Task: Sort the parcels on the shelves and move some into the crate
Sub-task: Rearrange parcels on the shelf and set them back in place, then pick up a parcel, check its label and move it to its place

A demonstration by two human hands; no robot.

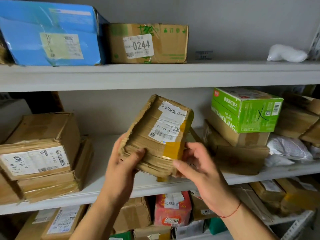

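A small worn brown cardboard parcel [155, 135] with a white shipping label and yellow tape is held up in front of the middle shelf [155, 187]. My left hand [124, 163] grips its lower left edge, thumb on the front face. My right hand [195, 163] grips its lower right corner, fingers curled behind it. The parcel tilts back, label facing me. No crate is in view.
The middle shelf holds stacked brown boxes [39, 153] at left, and a green box [245, 110] on brown cartons with white bags [289, 149] at right. On the top shelf [225, 73] stand a blue box [50, 33], a carton marked 0244 [147, 44] and a white bag [285, 53]. More parcels, one red [171, 208], fill the bottom shelf.
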